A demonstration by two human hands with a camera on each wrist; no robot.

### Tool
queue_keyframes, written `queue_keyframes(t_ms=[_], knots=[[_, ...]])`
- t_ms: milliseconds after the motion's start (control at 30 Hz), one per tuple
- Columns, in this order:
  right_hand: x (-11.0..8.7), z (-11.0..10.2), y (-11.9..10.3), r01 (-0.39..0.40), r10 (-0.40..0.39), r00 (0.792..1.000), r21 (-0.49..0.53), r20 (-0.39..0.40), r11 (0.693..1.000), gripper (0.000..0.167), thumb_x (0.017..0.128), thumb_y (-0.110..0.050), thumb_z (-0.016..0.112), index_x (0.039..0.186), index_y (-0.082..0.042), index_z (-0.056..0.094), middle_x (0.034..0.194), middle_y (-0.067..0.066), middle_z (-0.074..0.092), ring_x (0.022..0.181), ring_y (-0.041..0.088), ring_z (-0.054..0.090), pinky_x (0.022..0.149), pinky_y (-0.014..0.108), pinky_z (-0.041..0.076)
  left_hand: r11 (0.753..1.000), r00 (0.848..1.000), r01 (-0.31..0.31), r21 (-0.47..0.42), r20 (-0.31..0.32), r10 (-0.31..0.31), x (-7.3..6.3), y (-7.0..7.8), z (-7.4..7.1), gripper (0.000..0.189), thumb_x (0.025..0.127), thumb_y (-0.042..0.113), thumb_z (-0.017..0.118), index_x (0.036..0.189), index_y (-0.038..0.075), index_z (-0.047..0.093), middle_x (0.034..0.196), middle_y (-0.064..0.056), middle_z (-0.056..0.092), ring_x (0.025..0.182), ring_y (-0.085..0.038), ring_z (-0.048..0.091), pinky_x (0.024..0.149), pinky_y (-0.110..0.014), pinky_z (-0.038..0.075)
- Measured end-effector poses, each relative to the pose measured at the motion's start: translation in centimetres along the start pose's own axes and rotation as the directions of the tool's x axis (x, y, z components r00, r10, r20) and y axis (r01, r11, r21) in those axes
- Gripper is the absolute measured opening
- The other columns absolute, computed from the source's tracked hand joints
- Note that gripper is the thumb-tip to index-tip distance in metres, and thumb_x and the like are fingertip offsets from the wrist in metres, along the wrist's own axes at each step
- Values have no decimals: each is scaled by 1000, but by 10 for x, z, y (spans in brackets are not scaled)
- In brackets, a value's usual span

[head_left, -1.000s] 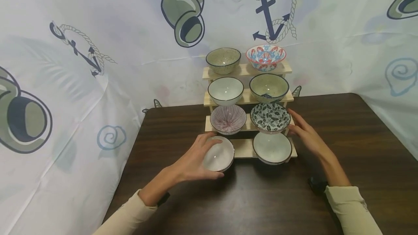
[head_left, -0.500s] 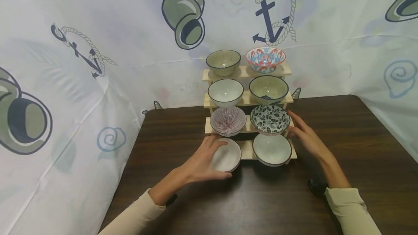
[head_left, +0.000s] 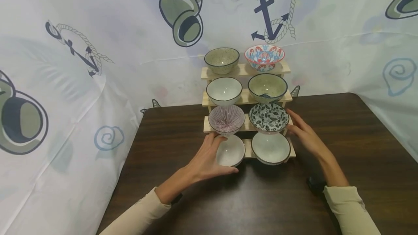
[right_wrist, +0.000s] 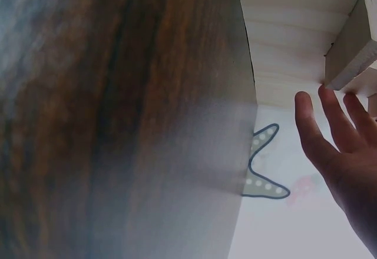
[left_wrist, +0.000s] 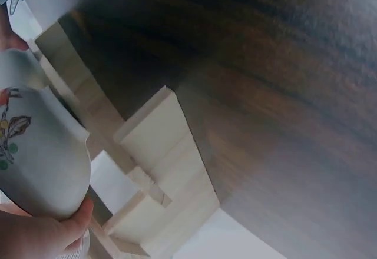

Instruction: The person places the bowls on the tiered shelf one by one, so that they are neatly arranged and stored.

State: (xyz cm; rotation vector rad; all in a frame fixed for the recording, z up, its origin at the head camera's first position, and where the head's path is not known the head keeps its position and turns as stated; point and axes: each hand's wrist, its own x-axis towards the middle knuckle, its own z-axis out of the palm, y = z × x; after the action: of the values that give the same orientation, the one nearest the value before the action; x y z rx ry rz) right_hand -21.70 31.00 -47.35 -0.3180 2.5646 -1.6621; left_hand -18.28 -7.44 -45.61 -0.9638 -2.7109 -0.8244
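Observation:
My left hand (head_left: pixel 205 160) grips a white bowl (head_left: pixel 232 151) by its left side, thumb at the near rim and fingers at the far rim. The bowl is at the left of the lowest tier of a wooden stepped stand (head_left: pixel 242 69). In the left wrist view, the outside of this bowl (left_wrist: pixel 53 159) shows painted leaves and a red detail. My right hand (head_left: pixel 307 137) reaches along the stand's right side, beside a black-and-white leaf-patterned bowl (head_left: pixel 269 118). In the right wrist view its fingers extend, fingertips (right_wrist: pixel 303 101) right by the wooden support.
Another white bowl (head_left: pixel 271 148) sits at the right of the lowest tier. Above are a purple-striped bowl (head_left: pixel 226 119), a plain white one (head_left: pixel 224 90), a green one (head_left: pixel 267 87), a speckled one (head_left: pixel 222 60) and a red-and-blue one (head_left: pixel 264 56). A patterned cloth (head_left: pixel 130 28) hangs behind the dark table (head_left: pixel 261 198).
My left hand has moved the white bowl right and slightly away, onto the left of the lowest tier. The right hand has stayed by the stand.

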Motion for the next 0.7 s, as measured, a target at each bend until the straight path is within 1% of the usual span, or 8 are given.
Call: queue_keyframes(t_ms=[100, 267, 467, 567, 700], knots=[[0, 1, 0, -5, 5, 1000, -4, 5, 1000, 65, 112, -36, 42, 168, -23, 12, 168, 20, 27, 118, -9, 49, 92, 9, 44, 1000, 1000, 16, -21, -16, -17, -2, 0, 4, 95, 63, 65, 91, 134, 14, 53, 145, -4, 42, 130, -22, 45, 104, -43, 52], [0, 1, 0, 9, -9, 1000, -3, -2, 1000, 64, 112, -34, 42, 168, -21, 13, 166, 22, 32, 116, -7, 51, 91, 10, 45, 999, 998, 23, -38, -58, -26, -1, 0, 10, 93, 61, 65, 93, 128, 14, 54, 141, -3, 43, 127, -21, 44, 100, -42, 51], [0, 1, 0, 20, -20, 1000, -6, -3, 1000, 65, 112, -33, 42, 168, -17, 13, 166, 23, 31, 115, -9, 51, 90, 9, 45, 997, 995, 56, -52, -85, -60, 0, 2, 17, 92, 59, 65, 94, 122, 15, 50, 135, -2, 44, 124, -21, 44, 99, -41, 50], [0, 2, 1, 25, -25, 1000, 3, -1, 1000, 65, 112, -33, 41, 168, -15, 12, 164, 25, 33, 115, -10, 51, 91, 10, 46, 996, 991, 78, -41, -104, -82, 0, 4, 19, 93, 58, 68, 93, 121, 16, 48, 133, -2, 44, 122, -20, 44, 99, -40, 49], [0, 2, 0, 26, -26, 1000, 8, -2, 1000, 66, 113, -34, 41, 168, -14, 12, 163, 25, 35, 116, -11, 50, 92, 11, 47, 994, 984, 109, 31, -147, -104, 1, 8, 19, 98, 55, 77, 89, 120, 16, 49, 130, -1, 46, 117, -20, 48, 90, -37, 55]])
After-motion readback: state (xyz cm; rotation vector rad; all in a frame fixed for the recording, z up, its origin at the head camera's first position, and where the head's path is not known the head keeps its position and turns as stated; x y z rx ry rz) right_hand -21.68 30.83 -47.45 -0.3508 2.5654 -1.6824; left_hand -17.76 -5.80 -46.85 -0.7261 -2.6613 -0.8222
